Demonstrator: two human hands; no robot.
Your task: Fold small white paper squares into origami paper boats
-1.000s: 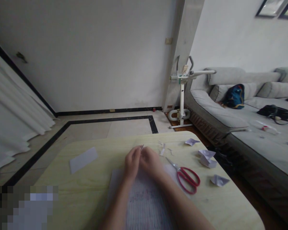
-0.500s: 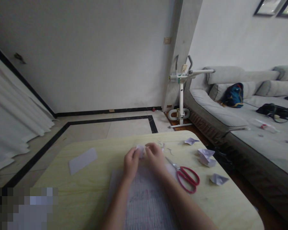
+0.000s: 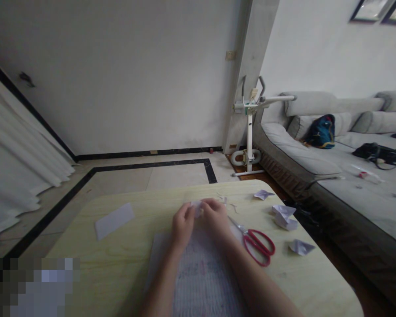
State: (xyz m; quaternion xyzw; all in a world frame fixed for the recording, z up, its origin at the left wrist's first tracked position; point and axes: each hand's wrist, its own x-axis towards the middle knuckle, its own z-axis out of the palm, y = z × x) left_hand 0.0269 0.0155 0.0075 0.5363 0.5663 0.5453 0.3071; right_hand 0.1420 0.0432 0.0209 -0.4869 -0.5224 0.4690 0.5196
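Between my two hands is a small piece of white paper (image 3: 197,208), partly hidden by the fingers. My left hand (image 3: 183,224) pinches its left side, fingers closed. On the other side my right hand (image 3: 215,216) has its fingers closed on the paper's right edge. Under my wrists lies a written-on, lined sheet (image 3: 204,281). Red-handled scissors (image 3: 259,247) rest just right of my right forearm, blades toward the hand. Thin paper scraps (image 3: 233,208) are scattered beyond the right hand.
Folded paper shapes (image 3: 301,247) stand along the right side of the wooden table (image 3: 119,273). A blank paper strip (image 3: 115,221) lies at the left. Past the table are a grey sofa (image 3: 303,160) and a white exercise machine (image 3: 249,132).
My right hand has moved in to meet the small paper, closing the gap to it. The left hand has shifted slightly right. The scissors and folded shapes stay put.
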